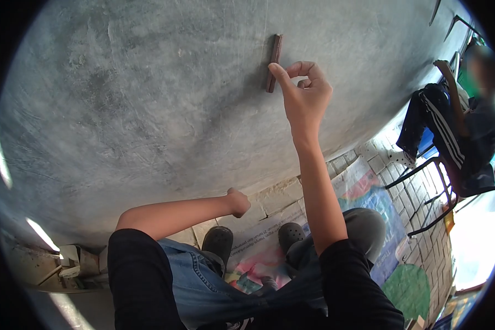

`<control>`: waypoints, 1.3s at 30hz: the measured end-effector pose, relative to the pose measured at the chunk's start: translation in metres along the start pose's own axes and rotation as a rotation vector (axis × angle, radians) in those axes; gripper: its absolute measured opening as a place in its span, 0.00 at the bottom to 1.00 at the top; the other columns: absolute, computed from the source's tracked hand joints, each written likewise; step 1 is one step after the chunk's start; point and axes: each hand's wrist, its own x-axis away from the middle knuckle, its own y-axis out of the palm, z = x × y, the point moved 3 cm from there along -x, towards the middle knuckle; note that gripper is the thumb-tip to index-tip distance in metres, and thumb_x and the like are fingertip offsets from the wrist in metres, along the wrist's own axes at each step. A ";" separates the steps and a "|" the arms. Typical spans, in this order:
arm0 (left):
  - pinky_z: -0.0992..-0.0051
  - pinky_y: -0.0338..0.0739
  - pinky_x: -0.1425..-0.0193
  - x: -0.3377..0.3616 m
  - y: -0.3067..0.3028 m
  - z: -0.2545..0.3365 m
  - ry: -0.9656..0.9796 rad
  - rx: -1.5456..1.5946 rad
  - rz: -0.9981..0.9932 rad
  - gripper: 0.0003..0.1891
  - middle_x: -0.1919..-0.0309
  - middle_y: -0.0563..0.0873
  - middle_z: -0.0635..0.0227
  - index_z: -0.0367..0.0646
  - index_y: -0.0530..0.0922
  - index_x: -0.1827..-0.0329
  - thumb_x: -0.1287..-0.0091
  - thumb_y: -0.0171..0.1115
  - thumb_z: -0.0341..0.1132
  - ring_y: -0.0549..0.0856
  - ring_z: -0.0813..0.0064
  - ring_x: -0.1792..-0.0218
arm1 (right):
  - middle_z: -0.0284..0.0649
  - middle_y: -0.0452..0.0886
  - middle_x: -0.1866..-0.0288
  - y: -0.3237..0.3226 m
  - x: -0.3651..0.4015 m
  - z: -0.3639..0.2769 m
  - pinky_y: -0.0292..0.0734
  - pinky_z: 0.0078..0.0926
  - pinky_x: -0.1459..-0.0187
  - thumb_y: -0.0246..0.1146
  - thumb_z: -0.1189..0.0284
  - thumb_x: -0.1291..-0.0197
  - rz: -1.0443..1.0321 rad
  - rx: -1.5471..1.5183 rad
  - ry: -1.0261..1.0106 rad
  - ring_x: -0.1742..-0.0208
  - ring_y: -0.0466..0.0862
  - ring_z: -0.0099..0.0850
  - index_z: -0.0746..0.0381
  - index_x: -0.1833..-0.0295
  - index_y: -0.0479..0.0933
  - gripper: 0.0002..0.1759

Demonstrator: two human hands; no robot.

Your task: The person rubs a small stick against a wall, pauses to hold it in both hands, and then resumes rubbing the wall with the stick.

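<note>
My right hand (305, 91) is raised in front of a grey, scuffed wall-like surface (148, 99). Its thumb and index finger pinch a short dark-brown bar (276, 48), which stands nearly upright and tilts slightly, close against the grey surface. A shadow falls on the surface to the left of the bar. Lower down, my left hand (238, 203) is curled into a fist near the bottom edge of the surface, above my left shoe. The inside of that fist is hidden from this view.
My dark clogs (218, 245) rest on a printed banner (269, 239) over paving bricks (423, 214). At the right, another person (451, 121) sits on a black-framed chair (451, 201). Cardboard scraps (80, 261) lie at the lower left.
</note>
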 end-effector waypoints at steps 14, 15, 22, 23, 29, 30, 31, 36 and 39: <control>0.60 0.78 0.61 0.004 0.004 -0.004 0.011 -0.009 0.029 0.12 0.65 0.85 0.59 0.44 0.82 0.62 0.49 0.58 0.34 0.85 0.60 0.60 | 0.34 0.73 0.89 0.007 -0.022 -0.021 0.58 0.23 0.81 0.73 0.63 0.56 0.108 0.006 -0.039 0.88 0.64 0.19 0.64 0.76 0.78 0.16; 0.60 0.78 0.61 0.007 0.005 -0.003 0.010 -0.011 0.026 0.12 0.65 0.85 0.59 0.44 0.82 0.62 0.49 0.58 0.34 0.85 0.60 0.60 | 0.33 0.72 0.89 0.005 -0.023 -0.020 0.56 0.23 0.82 0.73 0.63 0.56 0.066 -0.029 -0.006 0.88 0.63 0.18 0.64 0.76 0.78 0.16; 0.62 0.76 0.62 0.001 -0.006 0.003 -0.012 -0.039 0.004 0.14 0.59 0.85 0.64 0.47 0.83 0.58 0.49 0.58 0.32 0.85 0.65 0.57 | 0.31 0.70 0.91 -0.006 -0.005 0.001 0.50 0.22 0.85 0.73 0.62 0.55 -0.075 0.121 -0.007 0.90 0.60 0.17 0.64 0.77 0.78 0.17; 0.62 0.76 0.62 -0.001 -0.009 0.004 -0.003 -0.029 0.030 0.14 0.60 0.85 0.64 0.47 0.83 0.59 0.50 0.58 0.31 0.85 0.66 0.57 | 0.31 0.70 0.91 -0.005 -0.004 0.001 0.51 0.22 0.84 0.74 0.62 0.55 -0.064 0.128 0.001 0.89 0.60 0.17 0.64 0.77 0.78 0.17; 0.62 0.76 0.63 -0.012 -0.015 0.000 0.006 -0.050 0.086 0.13 0.61 0.86 0.65 0.48 0.83 0.61 0.50 0.59 0.32 0.85 0.66 0.59 | 0.33 0.70 0.91 0.008 -0.030 -0.020 0.56 0.21 0.81 0.74 0.62 0.57 0.087 0.025 -0.125 0.88 0.62 0.19 0.63 0.78 0.77 0.17; 0.62 0.76 0.63 -0.012 -0.011 -0.001 0.005 -0.047 0.077 0.13 0.61 0.86 0.65 0.48 0.83 0.61 0.50 0.59 0.32 0.85 0.66 0.59 | 0.34 0.70 0.90 0.009 -0.036 -0.026 0.58 0.21 0.80 0.74 0.62 0.57 0.093 -0.031 -0.109 0.87 0.64 0.20 0.63 0.78 0.77 0.17; 0.62 0.76 0.64 -0.009 -0.007 -0.003 0.000 -0.031 0.074 0.13 0.61 0.86 0.65 0.48 0.83 0.61 0.50 0.59 0.32 0.85 0.65 0.59 | 0.34 0.70 0.90 0.011 -0.038 -0.030 0.58 0.21 0.80 0.74 0.62 0.57 0.096 -0.033 -0.098 0.87 0.64 0.20 0.63 0.78 0.77 0.17; 0.63 0.76 0.64 0.003 0.008 -0.004 -0.019 -0.030 0.018 0.13 0.60 0.86 0.64 0.48 0.83 0.60 0.49 0.59 0.32 0.85 0.65 0.58 | 0.35 0.73 0.89 0.004 -0.041 -0.031 0.60 0.22 0.81 0.74 0.62 0.57 -0.003 -0.061 0.019 0.87 0.67 0.20 0.65 0.77 0.77 0.17; 0.60 0.79 0.64 0.007 0.008 -0.002 0.026 -0.011 0.033 0.13 0.66 0.85 0.57 0.44 0.82 0.62 0.52 0.59 0.33 0.85 0.60 0.62 | 0.34 0.73 0.89 -0.001 -0.029 -0.017 0.57 0.21 0.83 0.74 0.63 0.56 -0.030 0.043 -0.076 0.88 0.64 0.18 0.64 0.77 0.77 0.17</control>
